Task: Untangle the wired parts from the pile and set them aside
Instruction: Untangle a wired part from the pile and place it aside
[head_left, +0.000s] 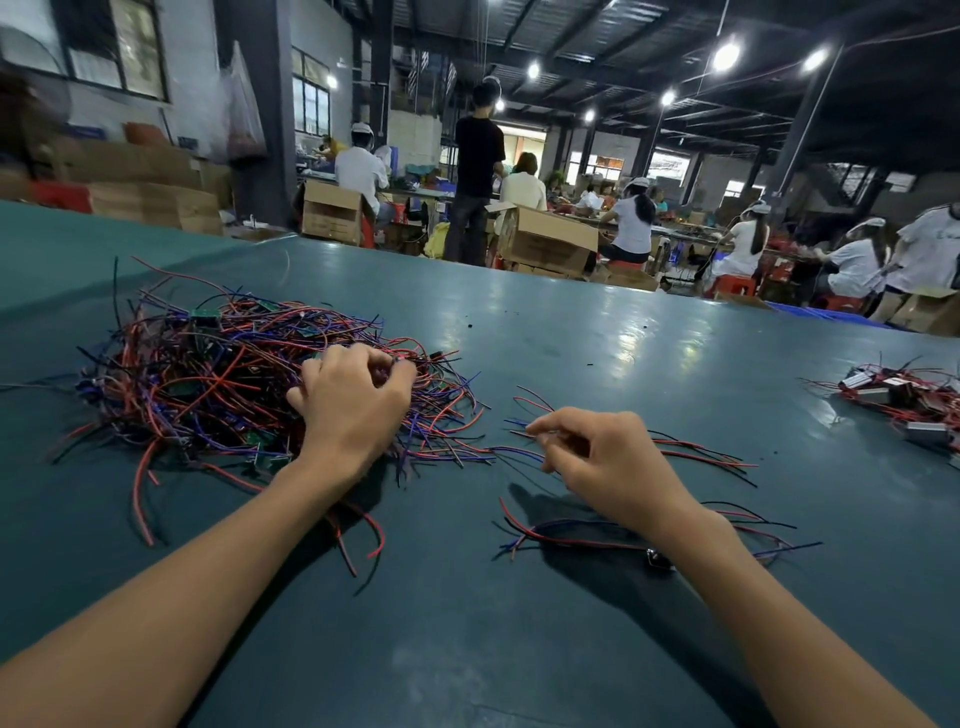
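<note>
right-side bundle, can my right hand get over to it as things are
Probably yes: only bare table and a few loose wires lie between the right hand and the bundle, though its fingers pinch those wires.

My dark teal bench, tangled pile of red, blue and black wires at left, loose wired parts near right, smaller heap far right.
</note>
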